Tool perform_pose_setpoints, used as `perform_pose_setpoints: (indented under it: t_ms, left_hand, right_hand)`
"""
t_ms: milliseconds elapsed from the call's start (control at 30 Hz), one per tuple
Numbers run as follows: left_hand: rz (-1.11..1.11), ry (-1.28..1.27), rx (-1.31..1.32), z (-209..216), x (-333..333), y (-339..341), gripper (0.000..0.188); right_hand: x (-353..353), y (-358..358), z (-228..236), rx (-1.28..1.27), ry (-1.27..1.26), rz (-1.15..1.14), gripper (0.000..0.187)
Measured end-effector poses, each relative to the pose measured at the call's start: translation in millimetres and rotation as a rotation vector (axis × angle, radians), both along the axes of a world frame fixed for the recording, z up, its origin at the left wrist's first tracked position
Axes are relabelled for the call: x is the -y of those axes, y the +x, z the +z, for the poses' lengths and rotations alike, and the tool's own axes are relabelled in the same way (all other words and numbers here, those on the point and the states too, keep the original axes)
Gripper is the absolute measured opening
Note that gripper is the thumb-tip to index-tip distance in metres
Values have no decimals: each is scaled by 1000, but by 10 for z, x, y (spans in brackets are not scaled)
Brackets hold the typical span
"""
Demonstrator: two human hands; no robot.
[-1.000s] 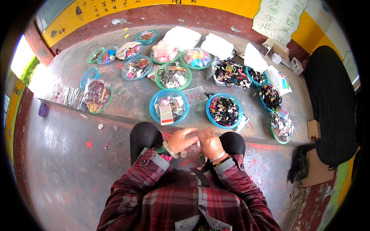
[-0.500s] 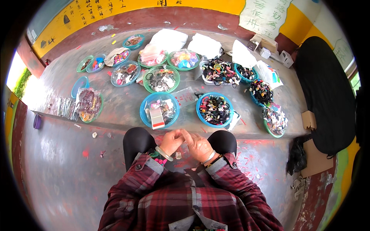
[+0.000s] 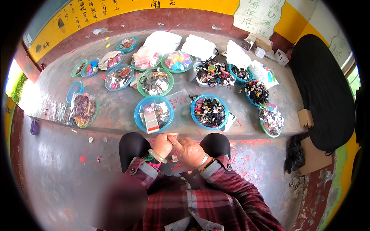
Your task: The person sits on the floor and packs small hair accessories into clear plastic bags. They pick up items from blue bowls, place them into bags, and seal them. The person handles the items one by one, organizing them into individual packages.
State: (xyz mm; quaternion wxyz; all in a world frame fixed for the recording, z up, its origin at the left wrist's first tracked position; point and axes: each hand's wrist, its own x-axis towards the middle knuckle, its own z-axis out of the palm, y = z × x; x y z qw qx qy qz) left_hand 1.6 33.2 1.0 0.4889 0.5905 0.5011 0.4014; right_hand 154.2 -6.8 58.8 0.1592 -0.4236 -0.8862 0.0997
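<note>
My left hand (image 3: 163,144) and right hand (image 3: 189,151) meet over the gap between my knees. The left one is closed, fingers curled in. My right forefinger reaches across to touch the left fingertips while its other fingers curl. Anything pinched between them is too small or hidden to make out. Just beyond stands a blue basin (image 3: 137,122) of bagged small pieces, with a red and white box (image 3: 152,122) lying on top. Right of it, another blue basin (image 3: 194,120) holds a heap of black hair ties with coloured trinkets.
More basins and a white tub (image 3: 197,79) of hair ties cover the raised ledge. White sacks (image 3: 162,40) lie behind them. A long black padded form (image 3: 323,94) leans at the right, beside cardboard (image 3: 319,156) and a black bag (image 3: 295,154). A dark blurred patch (image 3: 111,202) covers my left sleeve.
The view has shifted a little, moving the basins slightly left and lower in it. My hands stay together, the right forefinger still against the left fingers. A dark blur has appeared at lower left.
</note>
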Motion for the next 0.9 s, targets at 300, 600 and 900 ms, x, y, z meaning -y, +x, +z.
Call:
perform_pose_setpoints:
  t_ms: [300, 600, 900]
  left_hand:
    - [-86, -51, -112, 287, -118, -60, 20]
    - [-141, -69, -131, -44, -78, 64, 20]
    - [-149, -133, -202, 43, -100, 105, 21]
  right_hand:
    - [-214, 317, 173, -328, 164, -181, 41]
    - [-953, 2023, -805, -235, -31, -881, 16]
    - [-1154, 1933, -1347, 272, -162, -715, 15]
